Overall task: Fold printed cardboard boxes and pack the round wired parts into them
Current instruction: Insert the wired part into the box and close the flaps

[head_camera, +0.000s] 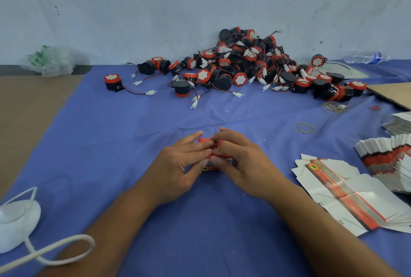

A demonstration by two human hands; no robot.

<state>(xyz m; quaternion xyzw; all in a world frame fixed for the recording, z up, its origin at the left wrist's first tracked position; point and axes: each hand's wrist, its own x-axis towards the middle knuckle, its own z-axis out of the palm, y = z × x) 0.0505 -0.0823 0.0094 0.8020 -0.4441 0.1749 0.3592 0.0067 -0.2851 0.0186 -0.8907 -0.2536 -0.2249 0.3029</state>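
A small red printed box [210,168] rests on the blue cloth at the centre, mostly hidden under my fingers. My left hand [180,165] grips its left side and my right hand [239,163] grips its right side, fingertips meeting over the top flap. A large pile of round black-and-red wired parts [242,65] lies at the back against the wall. One single part [112,82] sits apart to the left of the pile. Flat unfolded printed boxes [342,192] are stacked on the right, with another fanned stack [387,156] behind them.
Rubber bands [303,127] lie right of centre. A white device with a cord [15,219] sits near left. A crumpled plastic bag [51,60] is at far left, a water bottle [364,57] and a cardboard sheet [393,95] at far right. Blue cloth [111,143] covers the table.
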